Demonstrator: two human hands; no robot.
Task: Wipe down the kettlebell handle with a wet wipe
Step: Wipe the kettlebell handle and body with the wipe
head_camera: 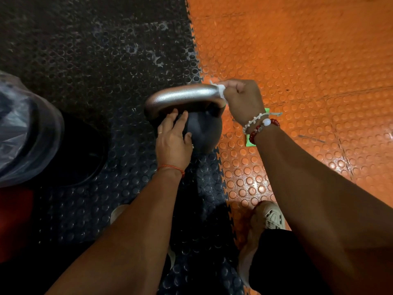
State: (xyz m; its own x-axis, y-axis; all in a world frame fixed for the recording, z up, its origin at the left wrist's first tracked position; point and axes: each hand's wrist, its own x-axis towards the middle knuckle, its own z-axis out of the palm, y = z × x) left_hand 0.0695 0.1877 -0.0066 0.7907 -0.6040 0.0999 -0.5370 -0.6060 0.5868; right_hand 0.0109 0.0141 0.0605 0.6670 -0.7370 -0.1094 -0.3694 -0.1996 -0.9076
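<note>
At six o'clock, nearest the camera, a pale shoe [273, 216] is resting on the orange floor mat [308, 50], just right of the toothed seam where it is meeting the black floor mat [89, 50]. Both forearms are reaching up from the bottom edge towards the centre.

The left hand [173, 141] is lying flat with its fingers spread on the near, seven-o'clock side of the kettlebell [202, 128], gripping nothing, only pressing on the dark ball. The kettlebell is sitting at the centre, straddling the seam between the two mats, its silver handle [182, 96] arching over the top.

At one o'clock of the ball, the right hand [242, 99], with beaded bracelets [260, 126] at its wrist, is closing around the right end of the handle, clamping the wet wipe [221, 90] against the metal. A green scrap [248, 142] is peeking out from under that wrist.

Off at nine o'clock, a bin lined with a clear plastic bag [23, 128] is standing on the black mat.
</note>
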